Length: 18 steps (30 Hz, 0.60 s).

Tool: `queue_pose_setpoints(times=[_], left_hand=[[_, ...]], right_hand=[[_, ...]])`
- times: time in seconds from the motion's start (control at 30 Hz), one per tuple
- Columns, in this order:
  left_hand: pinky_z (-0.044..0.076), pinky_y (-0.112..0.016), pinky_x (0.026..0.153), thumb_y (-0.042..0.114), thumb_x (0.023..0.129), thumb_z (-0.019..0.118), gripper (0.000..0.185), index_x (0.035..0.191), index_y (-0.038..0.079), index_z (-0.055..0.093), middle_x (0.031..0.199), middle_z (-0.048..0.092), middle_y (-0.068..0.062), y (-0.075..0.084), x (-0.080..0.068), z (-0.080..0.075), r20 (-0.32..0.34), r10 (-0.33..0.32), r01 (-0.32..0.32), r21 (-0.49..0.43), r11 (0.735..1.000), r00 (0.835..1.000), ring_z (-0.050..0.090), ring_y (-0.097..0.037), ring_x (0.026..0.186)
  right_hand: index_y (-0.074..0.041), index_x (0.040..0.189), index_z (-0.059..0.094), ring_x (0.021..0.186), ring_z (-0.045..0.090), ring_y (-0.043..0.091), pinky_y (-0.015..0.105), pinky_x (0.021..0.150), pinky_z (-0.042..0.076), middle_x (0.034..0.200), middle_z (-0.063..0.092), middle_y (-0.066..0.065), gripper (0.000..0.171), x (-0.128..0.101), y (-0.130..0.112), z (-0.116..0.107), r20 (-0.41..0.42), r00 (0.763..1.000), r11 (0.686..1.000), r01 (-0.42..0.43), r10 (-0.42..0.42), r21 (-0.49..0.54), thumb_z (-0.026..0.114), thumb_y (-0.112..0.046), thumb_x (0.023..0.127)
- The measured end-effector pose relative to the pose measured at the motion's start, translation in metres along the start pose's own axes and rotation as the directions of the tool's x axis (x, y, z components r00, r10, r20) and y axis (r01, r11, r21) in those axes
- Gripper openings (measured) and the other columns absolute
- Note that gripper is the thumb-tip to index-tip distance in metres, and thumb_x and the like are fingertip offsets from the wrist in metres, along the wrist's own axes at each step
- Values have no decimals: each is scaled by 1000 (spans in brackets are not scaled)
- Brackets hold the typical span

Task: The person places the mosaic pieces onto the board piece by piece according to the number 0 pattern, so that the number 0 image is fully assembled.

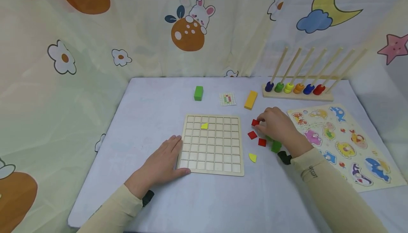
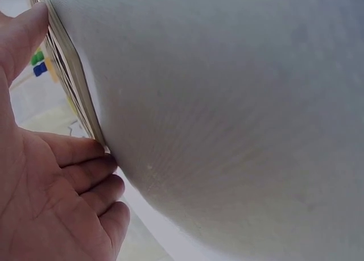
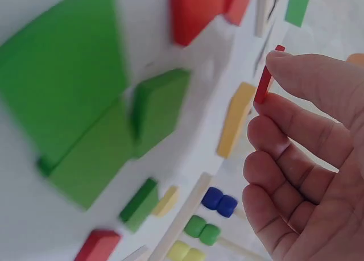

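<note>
My left hand [image 1: 162, 160] lies against the left side of a wooden grid board [image 1: 211, 149], thumb at its lower corner. The left wrist view shows extended fingertips [image 2: 94, 173] touching the board's edge. One yellow tile [image 1: 204, 126] with a curved side sits in an upper cell. Right of the board, my right hand [image 1: 280, 128] pinches a small red square tile [image 3: 265, 82] between thumb and index finger; the other fingers curl. Two more red tiles [image 1: 252, 135] lie near it, with green pieces [image 1: 276, 146] partly hidden beneath the hand and a yellow quarter-round tile [image 1: 252, 158] closer.
Behind the board are a green block [image 1: 198, 93], a small patterned card [image 1: 227, 99] and a yellow-orange block [image 1: 250, 100]. A bead rack with upright pegs [image 1: 298, 94] stands at the back right. An animal picture board [image 1: 345, 167] lies at the right, under the right forearm.
</note>
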<state>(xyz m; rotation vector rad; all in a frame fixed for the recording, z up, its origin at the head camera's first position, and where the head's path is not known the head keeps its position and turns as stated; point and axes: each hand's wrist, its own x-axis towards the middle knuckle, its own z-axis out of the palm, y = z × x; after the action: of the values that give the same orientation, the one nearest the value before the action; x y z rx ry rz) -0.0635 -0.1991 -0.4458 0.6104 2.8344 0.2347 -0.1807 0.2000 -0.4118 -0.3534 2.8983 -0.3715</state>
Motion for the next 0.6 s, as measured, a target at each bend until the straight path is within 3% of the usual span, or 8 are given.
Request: queue_pose_setpoints(times=[0.6], left_hand=[[25, -48, 133, 64, 92, 70, 108, 164, -3, 26, 174, 23, -18, -2, 0, 2, 1, -2, 2, -9, 1000, 1000, 20, -35, 163]], right_hand=[[-7, 116, 79, 109, 58, 32, 49, 97, 55, 112, 75, 13, 31, 16, -34, 6, -18, 994, 995, 104, -104, -3, 80, -27, 93]])
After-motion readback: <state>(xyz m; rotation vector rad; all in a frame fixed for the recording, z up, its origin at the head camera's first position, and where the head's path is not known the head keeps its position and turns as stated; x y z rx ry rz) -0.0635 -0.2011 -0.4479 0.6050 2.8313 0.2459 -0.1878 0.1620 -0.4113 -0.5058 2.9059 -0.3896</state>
